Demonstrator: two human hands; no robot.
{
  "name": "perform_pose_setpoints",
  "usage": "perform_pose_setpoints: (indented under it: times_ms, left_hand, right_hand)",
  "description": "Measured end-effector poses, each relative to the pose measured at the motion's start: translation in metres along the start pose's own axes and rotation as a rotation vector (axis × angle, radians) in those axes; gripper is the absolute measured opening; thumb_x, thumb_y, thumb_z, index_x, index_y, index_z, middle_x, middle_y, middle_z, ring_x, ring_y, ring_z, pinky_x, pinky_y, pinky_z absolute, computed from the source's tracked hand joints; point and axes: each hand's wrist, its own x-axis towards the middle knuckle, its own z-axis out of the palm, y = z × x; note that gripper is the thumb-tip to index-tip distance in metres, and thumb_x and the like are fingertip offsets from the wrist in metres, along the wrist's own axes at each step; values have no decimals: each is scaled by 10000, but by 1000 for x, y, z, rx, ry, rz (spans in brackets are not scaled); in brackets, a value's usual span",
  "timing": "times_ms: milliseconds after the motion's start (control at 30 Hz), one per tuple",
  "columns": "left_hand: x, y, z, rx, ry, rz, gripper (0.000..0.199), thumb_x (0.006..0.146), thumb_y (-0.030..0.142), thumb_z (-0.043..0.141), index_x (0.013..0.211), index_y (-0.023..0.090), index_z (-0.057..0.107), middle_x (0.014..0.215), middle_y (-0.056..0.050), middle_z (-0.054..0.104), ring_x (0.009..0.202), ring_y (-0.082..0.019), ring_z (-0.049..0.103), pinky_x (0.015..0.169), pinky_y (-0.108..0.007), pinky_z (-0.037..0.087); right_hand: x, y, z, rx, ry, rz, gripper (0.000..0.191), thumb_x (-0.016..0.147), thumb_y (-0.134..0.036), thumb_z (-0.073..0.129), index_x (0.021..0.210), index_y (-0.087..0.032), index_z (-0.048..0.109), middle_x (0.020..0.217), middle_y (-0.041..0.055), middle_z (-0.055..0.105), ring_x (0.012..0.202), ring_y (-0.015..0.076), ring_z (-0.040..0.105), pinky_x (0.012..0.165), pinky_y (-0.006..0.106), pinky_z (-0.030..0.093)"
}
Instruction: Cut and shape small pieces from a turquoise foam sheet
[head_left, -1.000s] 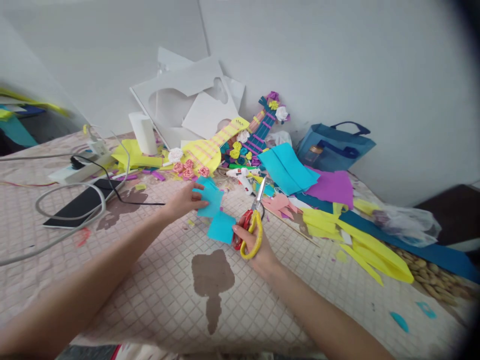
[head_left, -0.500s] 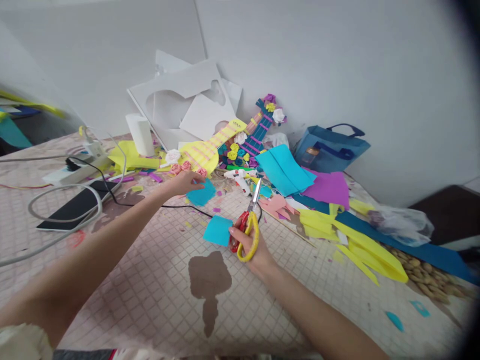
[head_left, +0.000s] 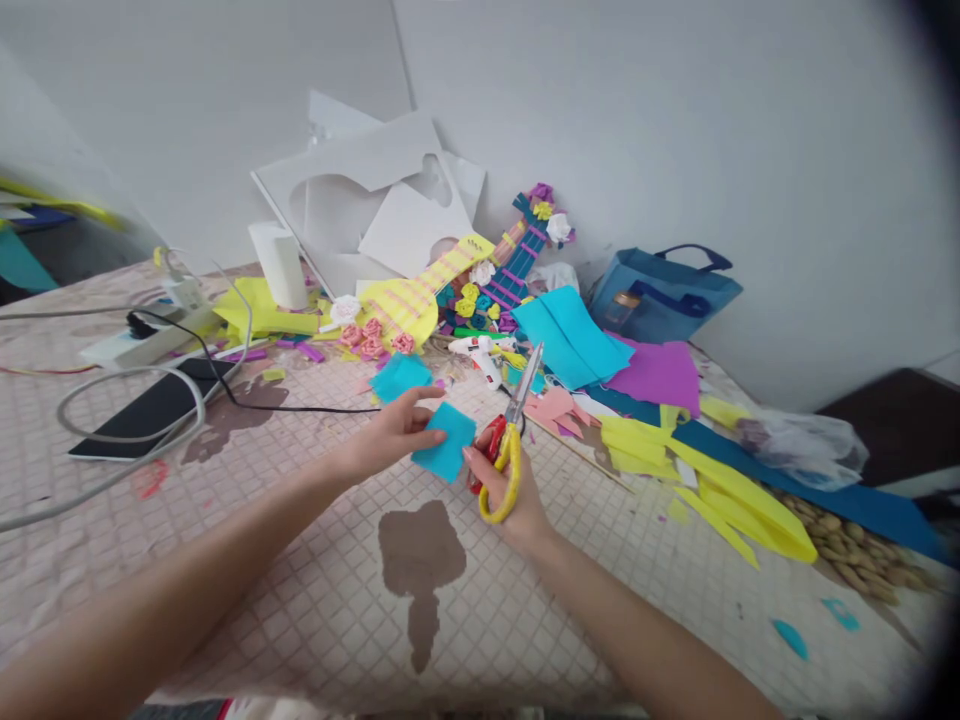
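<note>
My right hand (head_left: 517,495) is closed round a pair of scissors (head_left: 512,455) with yellow and red handles, blades pointing up and away from me. Its thumb is also at the right edge of a small blue paper square (head_left: 448,450). At the square's left edge is my left hand (head_left: 401,430), its thumb over the front of the paper and its index finger stretched above; the other fingers are partly hidden. Just beyond the left hand lies a stack of blue paper pieces (head_left: 400,375) on the quilted table cover (head_left: 300,560).
A white glue gun (head_left: 484,358), folded blue paper (head_left: 570,335) and yellow strips (head_left: 720,485) lie around. Behind stand a yellow paper guitar (head_left: 405,310) and a blue bag (head_left: 664,290). Cables run past a black tablet-like slab (head_left: 150,415) at left.
My left hand has come back from the blue stack towards me and to the right, reaching the square. The square now tilts up more, and the scissors have shifted slightly right.
</note>
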Motion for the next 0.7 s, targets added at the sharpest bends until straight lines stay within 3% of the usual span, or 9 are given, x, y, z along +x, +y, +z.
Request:
perform_pose_setpoints:
  times_ms: [133,267,367,433,533,700]
  left_hand:
    - [0,4,-7,-142,-96,-24,559,754,301,707,1224,213,417,880,-15,646,720,-124,623,640,-245,497]
    - [-4,12,-12,-128,-275,-76,504,755,309,710,1182,216,457,836,-20,662,668,-122,618,587,-226,490]
    - [-7,14,-11,-73,-379,-88,462,760,345,704,1140,205,484,848,-40,671,697,-143,626,601,-246,491]
    - [-6,12,-10,-17,-409,-64,416,768,356,695,1100,192,507,804,-29,662,671,-133,607,588,-239,472]
    - [-3,5,-12,54,-388,-49,378,757,349,702,1050,177,535,756,-13,652,641,-117,583,567,-224,445]
    - [3,-4,-19,99,-130,-89,415,698,342,743,1017,153,558,772,-30,673,633,-119,589,562,-226,429]
  right_hand:
    - [4,0,-2,7,27,47,369,760,-547,637,743,-217,474,554,-55,529,418,81,479,410,207,383]
    - [12,-2,-6,136,17,210,459,728,-660,598,753,-210,514,600,-8,603,441,110,528,398,223,383]
    - [16,-3,-7,179,-26,248,479,666,-662,654,752,-212,515,584,-20,586,458,122,529,413,236,409]
    - [17,-1,-8,175,-66,213,445,617,-571,745,747,-213,514,591,-38,564,500,120,535,451,235,434]
    - [17,5,-10,150,-71,134,415,540,-383,834,752,-219,517,639,-57,552,553,104,534,493,217,448]
    - [15,8,-12,89,-71,186,385,602,-367,792,790,-231,485,571,-84,508,431,88,487,393,206,393]
